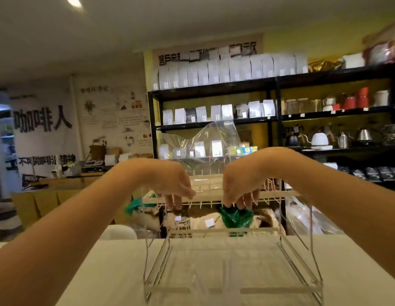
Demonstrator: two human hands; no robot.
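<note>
Fingers (171, 200) of left hand (172, 182) and right hand (238, 184) pinch the clear plastic bag (205, 142), likely limp and slippery, best held by its lower edge.

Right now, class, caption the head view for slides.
Left hand and right hand grip the top of a clear rack.

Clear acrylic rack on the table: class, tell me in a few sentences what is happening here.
A person reaches with both hands to the top tier of the clear acrylic rack, which stands on the pale table. The left hand and right hand curl their fingers down over that tier's front edge. A crumpled clear plastic bag rises just behind the hands; whether they also pinch it cannot be told. Black shelves of white pouches stand behind.
</note>
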